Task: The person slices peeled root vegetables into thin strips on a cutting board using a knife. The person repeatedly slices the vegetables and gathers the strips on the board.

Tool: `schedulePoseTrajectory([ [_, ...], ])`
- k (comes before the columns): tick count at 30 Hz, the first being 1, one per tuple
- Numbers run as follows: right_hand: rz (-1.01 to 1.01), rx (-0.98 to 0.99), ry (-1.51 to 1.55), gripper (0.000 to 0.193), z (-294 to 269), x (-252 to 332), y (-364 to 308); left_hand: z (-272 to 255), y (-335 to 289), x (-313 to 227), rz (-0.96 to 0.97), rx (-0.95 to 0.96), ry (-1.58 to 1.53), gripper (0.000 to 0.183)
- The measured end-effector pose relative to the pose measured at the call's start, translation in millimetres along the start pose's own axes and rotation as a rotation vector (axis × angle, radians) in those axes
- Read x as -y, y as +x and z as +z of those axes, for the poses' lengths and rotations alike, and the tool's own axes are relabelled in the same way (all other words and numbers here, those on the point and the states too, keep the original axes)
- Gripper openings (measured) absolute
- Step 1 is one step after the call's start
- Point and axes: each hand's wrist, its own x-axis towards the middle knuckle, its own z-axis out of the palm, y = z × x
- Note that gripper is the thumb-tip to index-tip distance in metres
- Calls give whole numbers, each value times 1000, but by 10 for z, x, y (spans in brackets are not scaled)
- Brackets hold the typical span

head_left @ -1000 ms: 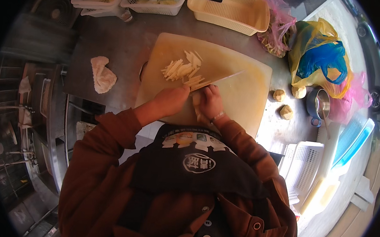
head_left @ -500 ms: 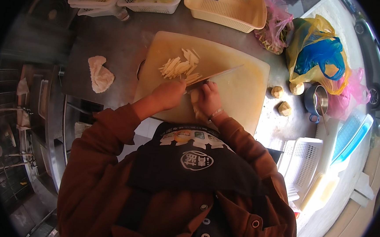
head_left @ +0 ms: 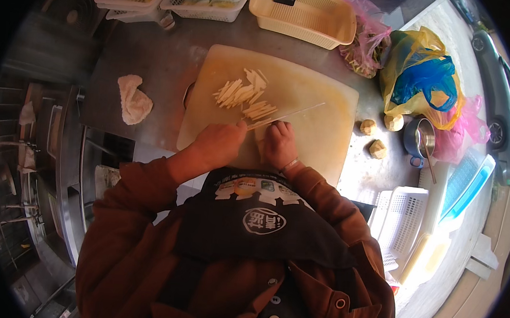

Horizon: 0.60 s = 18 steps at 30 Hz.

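Observation:
On a large pale cutting board (head_left: pixel 322 131), my left hand (head_left: pixel 222 143) is closed round the handle of a kitchen knife (head_left: pixel 291 112). Its blade slants up to the right, its edge close to my right fingertips. My right hand (head_left: pixel 279 144) presses a pale peeled vegetable (head_left: pixel 260 146) onto the board, its fingers curled over the piece and hiding most of it. Just beyond the blade lies a small row of cut strips (head_left: pixel 259 111). A bigger heap of pale strips (head_left: pixel 239 93) sits farther up the board.
White baskets (head_left: pixel 206 5) and a cream basket (head_left: pixel 303 17) stand at the back. A crumpled cloth (head_left: pixel 134 100) lies left of the board. To the right are several peeled round vegetables (head_left: pixel 378 149), a small pot (head_left: pixel 417 138), plastic bags (head_left: pixel 423 82) and a white perforated basket (head_left: pixel 401 222).
The knife has drawn back slightly toward me, and the small row of strips beyond it now shows more fully. My right hand stays on the vegetable. The whole view has shifted slightly.

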Motion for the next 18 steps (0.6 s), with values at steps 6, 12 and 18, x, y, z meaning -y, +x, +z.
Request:
schedulePoseTrajectory([
  [6, 32, -30, 60, 13, 16, -4, 1, 162, 139, -5, 9, 8, 11, 10],
  [12, 27, -64, 75, 14, 31, -2, -28, 151, 162, 26, 16, 45, 10, 13],
  [18, 47, -39, 80, 13, 39, -29, -33, 153, 185, -39, -24, 90, -13, 15],
])
